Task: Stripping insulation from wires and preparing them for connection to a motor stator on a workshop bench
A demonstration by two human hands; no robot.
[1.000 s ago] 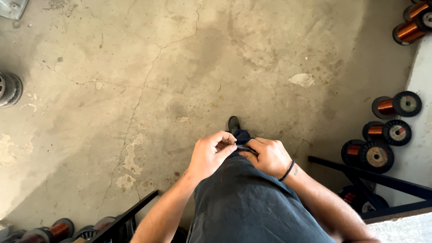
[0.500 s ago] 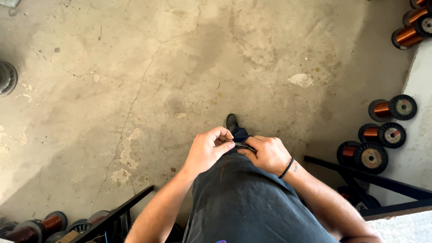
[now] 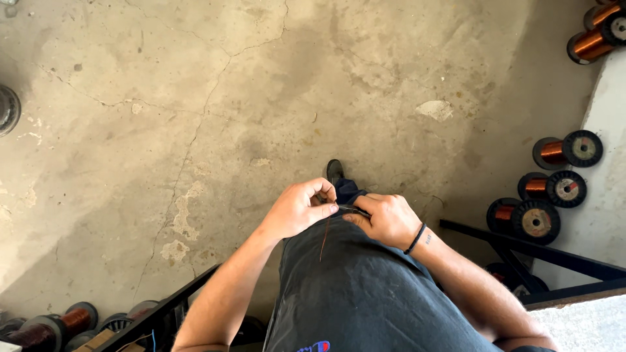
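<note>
A thin copper wire (image 3: 324,238) is being pinched tight by the left hand (image 3: 298,210) and right hand (image 3: 386,220); slow, steady pulling is being called for.

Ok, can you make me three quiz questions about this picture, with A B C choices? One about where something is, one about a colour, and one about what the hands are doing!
1. Where do the wire spools with black ends lie?
A. On the concrete floor
B. On the person's lap
C. Hanging overhead

2. What colour is the wire wound on those spools?
A. Blue
B. Copper orange
C. White

3. What are the left hand and right hand doing?
A. Resting flat on the floor
B. Raised far apart
C. Close together, pinching a small dark piece

Answers:
1. A, the spools sit on the floor beside a pale wall.
2. B, their middles shine copper orange.
3. C, the fingers of both hands meet at the piece, with a thin reddish strand hanging below.
</note>
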